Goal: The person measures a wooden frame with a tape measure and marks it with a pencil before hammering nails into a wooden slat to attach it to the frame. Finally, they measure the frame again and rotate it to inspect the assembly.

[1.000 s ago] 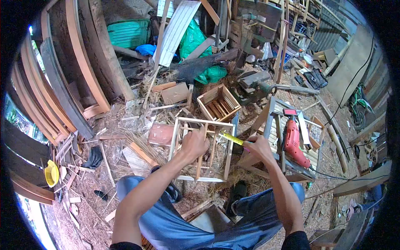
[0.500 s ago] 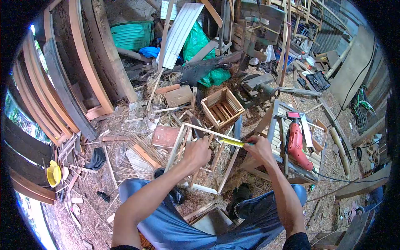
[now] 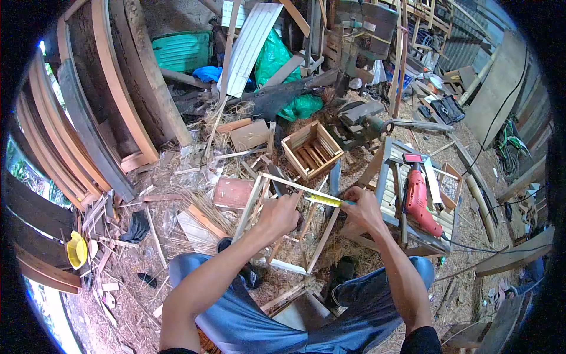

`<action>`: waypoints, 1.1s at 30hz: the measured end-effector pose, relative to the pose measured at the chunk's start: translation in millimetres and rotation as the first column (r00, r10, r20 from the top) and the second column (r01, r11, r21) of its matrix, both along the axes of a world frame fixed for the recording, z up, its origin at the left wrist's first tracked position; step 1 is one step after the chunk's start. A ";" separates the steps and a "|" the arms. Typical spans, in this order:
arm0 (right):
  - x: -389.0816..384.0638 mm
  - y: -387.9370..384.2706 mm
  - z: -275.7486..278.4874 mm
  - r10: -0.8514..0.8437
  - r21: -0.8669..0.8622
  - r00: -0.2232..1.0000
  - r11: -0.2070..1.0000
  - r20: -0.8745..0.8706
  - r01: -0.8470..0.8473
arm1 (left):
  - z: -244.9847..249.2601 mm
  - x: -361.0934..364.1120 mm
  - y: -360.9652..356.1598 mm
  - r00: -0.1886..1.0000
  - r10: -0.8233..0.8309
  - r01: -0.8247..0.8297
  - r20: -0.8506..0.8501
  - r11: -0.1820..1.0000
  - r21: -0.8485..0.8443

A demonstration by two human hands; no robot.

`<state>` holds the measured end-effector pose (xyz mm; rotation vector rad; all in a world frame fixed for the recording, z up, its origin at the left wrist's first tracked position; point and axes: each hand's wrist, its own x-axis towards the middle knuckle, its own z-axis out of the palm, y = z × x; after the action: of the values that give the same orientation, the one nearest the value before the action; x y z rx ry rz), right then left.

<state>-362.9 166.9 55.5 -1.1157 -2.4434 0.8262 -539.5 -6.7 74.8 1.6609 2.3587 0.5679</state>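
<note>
A yellow measuring tape [image 3: 323, 200] lies stretched along the far bar of a pale wooden frame [image 3: 321, 249] in front of my knees. My left hand [image 3: 281, 213] is closed at the tape's left end, by the bar. At the tape's other end, my right hand [image 3: 361, 207] has its fingers wrapped round the tape's body, which is mostly hidden. Beyond the frame sits a slatted wooden crate [image 3: 312, 151], its open side up. A red power tool [image 3: 418, 199] rests on a slatted wooden piece [image 3: 389, 194] to the right of my right hand.
Curved wooden pieces [image 3: 121, 88] lean at the left. A yellow helmet-like object [image 3: 76, 250] lies at far left. Red board [image 3: 232, 193], sticks and shavings cover the ground. A black cable [image 3: 489, 251] runs from the tool to the right. Green sheeting [image 3: 274, 62] lies at the back.
The view has shifted slightly. My right hand has moved a little to the left and stays at the tape's end. My left hand has barely moved.
</note>
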 end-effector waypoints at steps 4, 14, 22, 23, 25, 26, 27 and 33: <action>0.4 -1.6 3.8 -0.003 -0.014 1.000 1.000 0.003 0.003 | -1.9 1.0 0.5 1.000 -0.011 0.011 0.015 1.000 0.014; 3.9 5.9 0.1 0.055 -0.157 0.998 0.986 0.003 -0.054 | -5.4 -0.8 -0.5 0.998 -0.056 0.057 -0.023 0.996 0.075; 1.5 -4.9 8.6 0.051 -0.092 0.995 0.995 0.082 -0.044 | 11.5 -9.3 8.1 0.994 0.074 -0.085 0.082 0.987 0.138; 1.5 -5.2 7.1 0.071 -0.055 0.995 0.996 0.070 -0.067 | 9.2 -11.0 9.0 0.994 0.073 -0.083 0.080 0.987 0.139; 0.5 -10.0 10.3 0.109 -0.040 0.992 0.994 0.066 -0.106 | 2.5 -14.3 7.8 0.996 0.082 -0.085 0.039 0.994 0.074; 1.4 -12.2 12.9 0.140 -0.024 0.988 0.990 0.067 -0.138 | -2.9 -17.8 7.0 0.996 0.074 -0.077 0.039 0.994 0.076; 2.8 -13.7 16.8 0.119 -0.020 0.990 0.993 0.071 -0.118 | -10.4 -22.0 7.3 0.999 0.015 -0.011 -0.048 0.997 0.080; 24.8 2.0 26.0 0.062 -0.181 0.998 0.982 0.028 -0.056 | 0.4 -14.8 12.9 0.984 -0.054 0.071 -0.171 0.993 0.090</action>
<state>-338.1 168.9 81.5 -1.1314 -2.4796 1.0737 -554.3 6.3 75.2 1.8871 2.4186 0.5578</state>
